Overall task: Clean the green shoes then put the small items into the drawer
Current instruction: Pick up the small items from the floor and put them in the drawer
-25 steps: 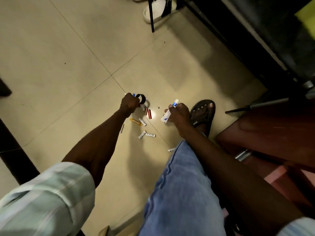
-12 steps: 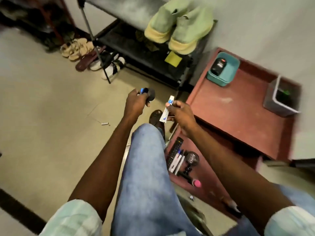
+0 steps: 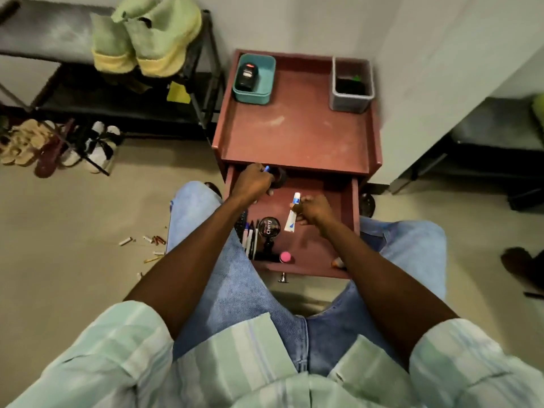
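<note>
Two hands over the open red drawer (image 3: pixel 350 207): right hand (image 3: pixel 313 209) gripping a white tube (image 3: pixel 293 213) (blue-capped), left hand (image 3: pixel 254 182) clenching small dark items (image 3: pixel 278 178).

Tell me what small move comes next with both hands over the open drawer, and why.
Probably lower the right hand and release the tube onto the bare drawer floor below it. The tube is already over the drawer, beside the tin and pens. The left hand can then drop its items.
</note>
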{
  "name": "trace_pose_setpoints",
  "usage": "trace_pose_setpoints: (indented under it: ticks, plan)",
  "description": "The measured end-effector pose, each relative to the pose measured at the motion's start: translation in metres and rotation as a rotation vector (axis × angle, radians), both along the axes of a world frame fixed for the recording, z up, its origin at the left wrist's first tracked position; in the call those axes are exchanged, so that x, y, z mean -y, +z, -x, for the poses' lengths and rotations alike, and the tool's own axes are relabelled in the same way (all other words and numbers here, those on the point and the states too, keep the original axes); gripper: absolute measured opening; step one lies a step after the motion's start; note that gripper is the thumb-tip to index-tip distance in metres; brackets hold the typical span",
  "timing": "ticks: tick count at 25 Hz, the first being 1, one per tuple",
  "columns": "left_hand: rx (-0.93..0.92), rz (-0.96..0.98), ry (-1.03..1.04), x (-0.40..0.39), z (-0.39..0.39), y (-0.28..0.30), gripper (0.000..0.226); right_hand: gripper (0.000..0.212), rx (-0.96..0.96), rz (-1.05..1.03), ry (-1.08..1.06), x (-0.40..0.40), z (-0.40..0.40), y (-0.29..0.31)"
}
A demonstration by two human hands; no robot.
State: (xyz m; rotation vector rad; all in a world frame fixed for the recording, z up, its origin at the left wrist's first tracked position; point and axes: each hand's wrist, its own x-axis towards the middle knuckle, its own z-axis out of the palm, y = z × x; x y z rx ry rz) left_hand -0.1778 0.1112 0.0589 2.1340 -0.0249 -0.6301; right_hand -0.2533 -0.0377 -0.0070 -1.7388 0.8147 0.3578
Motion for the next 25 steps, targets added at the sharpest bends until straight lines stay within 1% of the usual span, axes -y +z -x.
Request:
trace_pose_setpoints:
  ticks: [2, 4, 5, 6, 8, 10, 14, 18, 22, 25]
  plan:
    - [0.006, -0.075, -0.057, 0.007, 0.004, -0.017, 0.012, 0.018, -0.089, 0.058, 0.057, 0.01, 0.009, -0.023]
    - [0.019, -0.166, -0.101, 0.01, 0.003, -0.032, 0.015, 0.025, -0.161, 0.148, 0.173, 0.019, 0.01, -0.043]
    - [0.023, -0.211, -0.121, 0.009, 0.0, -0.038, 0.018, 0.028, -0.185, 0.181, 0.193, 0.02, 0.009, -0.052]
    - [0.024, -0.246, -0.125, 0.009, -0.004, -0.041, 0.02, 0.026, -0.203, 0.2, 0.194, 0.021, 0.008, -0.059]
    - [0.052, -0.297, -0.11, 0.004, -0.013, -0.046, 0.028, 0.015, -0.216, 0.201, 0.136, 0.015, 0.005, -0.065]
    - [0.08, -0.295, -0.078, 0.0, -0.023, -0.05, 0.027, 0.014, -0.227, 0.194, 0.104, 0.007, 0.0, -0.075]
    - [0.069, -0.257, -0.024, -0.006, -0.037, -0.054, 0.015, 0.017, -0.28, 0.211, 0.193, -0.011, -0.01, -0.095]
    - [0.058, -0.249, -0.019, -0.006, -0.042, -0.059, 0.019, 0.022, -0.306, 0.318, 0.337, -0.026, -0.007, -0.11]
    - [0.059, -0.261, -0.028, -0.004, -0.041, -0.06, 0.017, 0.023, -0.359, 0.354, 0.456, -0.034, 0.001, -0.116]
    - [0.059, -0.274, -0.051, -0.001, -0.036, -0.059, 0.02, 0.02, -0.323, 0.393, 0.513, -0.034, 0.003, -0.113]
